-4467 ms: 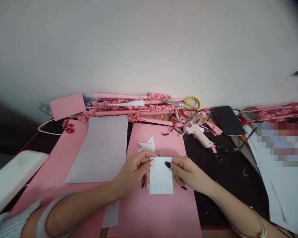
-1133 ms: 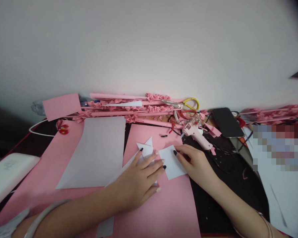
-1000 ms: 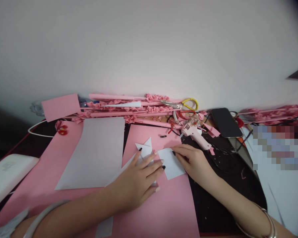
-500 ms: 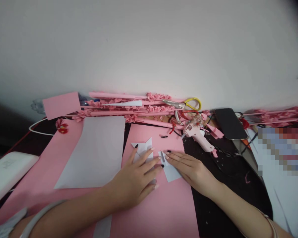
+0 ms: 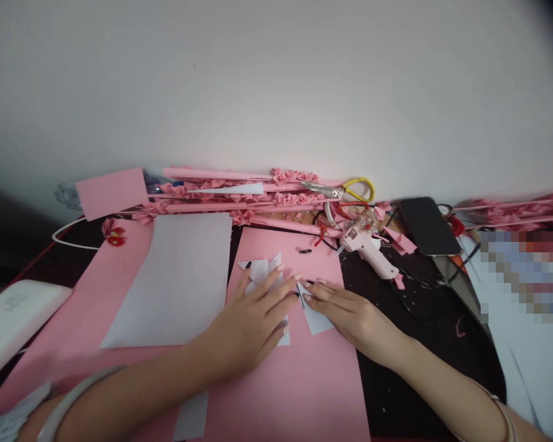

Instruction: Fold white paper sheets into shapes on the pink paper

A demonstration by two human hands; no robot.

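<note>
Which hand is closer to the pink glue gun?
The right hand. It lies flat on white paper just below-left of the glue gun, not touching it. The left hand rests farther left, beyond the right.

Both hands were up off the pink sheet (image 5: 299,380) pinching the white paper (image 5: 314,318) between them; now that paper lies flat on the sheet. Left hand (image 5: 249,319) moved off it and is pressed palm-down over the folded white piece (image 5: 260,270). Right hand (image 5: 350,310) went flat on the white paper (it slid left in the last second, fingertips now touching the left hand's).
</note>
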